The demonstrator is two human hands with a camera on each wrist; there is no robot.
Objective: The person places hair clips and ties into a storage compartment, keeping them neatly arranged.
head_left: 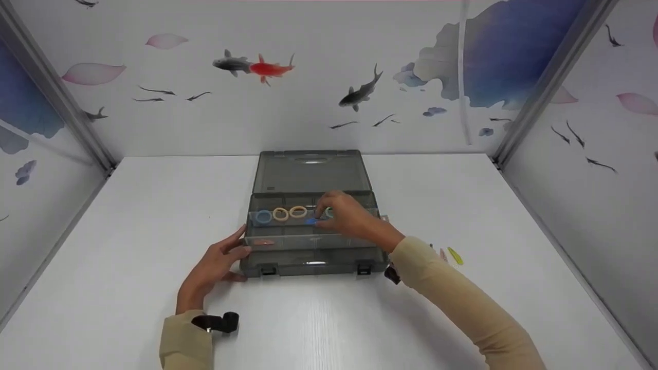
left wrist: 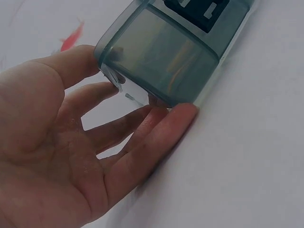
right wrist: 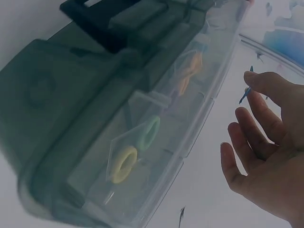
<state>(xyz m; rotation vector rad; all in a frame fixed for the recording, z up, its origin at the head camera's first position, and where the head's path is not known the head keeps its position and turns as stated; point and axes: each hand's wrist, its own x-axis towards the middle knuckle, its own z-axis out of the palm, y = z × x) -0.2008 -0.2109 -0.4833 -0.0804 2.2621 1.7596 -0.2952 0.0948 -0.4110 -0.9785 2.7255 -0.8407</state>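
Observation:
A grey see-through compartment box point(head_left: 314, 257) lies with its lid point(head_left: 312, 172) folded back. My left hand point(head_left: 212, 267) rests at its left side, thumb by the top edge and extended fingers against the side wall in the left wrist view. Over the middle row, my right hand point(head_left: 349, 216) pinches a small blue hair clip point(right wrist: 245, 95) between thumb and forefinger. A blue hair tie point(head_left: 263, 217) and two pale orange hair ties point(head_left: 298, 211) sit left of that hand. A green hair tie point(head_left: 329, 211) is partly covered by it. A pinkish clip point(head_left: 264, 241) lies in a nearer row.
On the white table right of the box lie a yellow-green hair clip point(head_left: 455, 256) and a pink one point(head_left: 443, 255), partly beside the right sleeve point(head_left: 452, 298). Two black latches point(head_left: 364, 269) stick out at the box front. A printed wall point(head_left: 308, 113) stands behind.

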